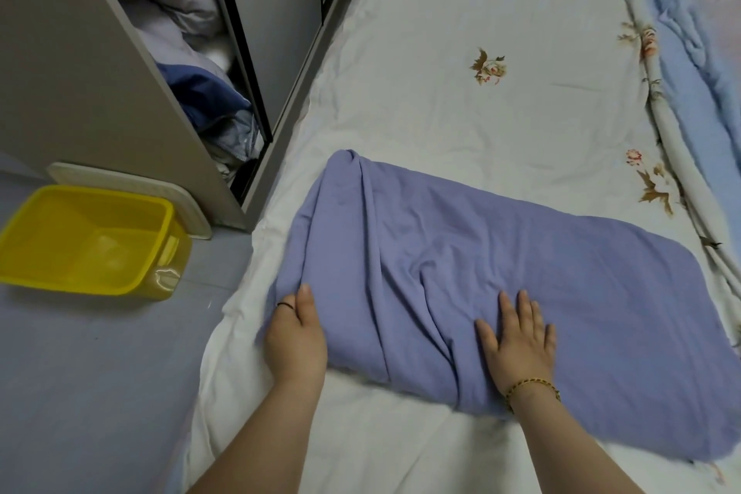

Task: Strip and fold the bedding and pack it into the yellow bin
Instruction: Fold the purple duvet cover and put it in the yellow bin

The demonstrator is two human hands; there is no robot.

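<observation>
Cloth, purple and folded into a long creased pad, lay across the near part of the bed; the left hand pinched its left edge, fingers curled under and thumb on top, while the right hand pressed flat on it, fingers straight and apart. The bin stood open on the floor left of the bed, its bare bottom showing, near a wardrobe stuffed with blue and white bedding. The cloth's left edge lay near the bed's floor-side edge, well apart from the bin, with open bed beyond.
</observation>
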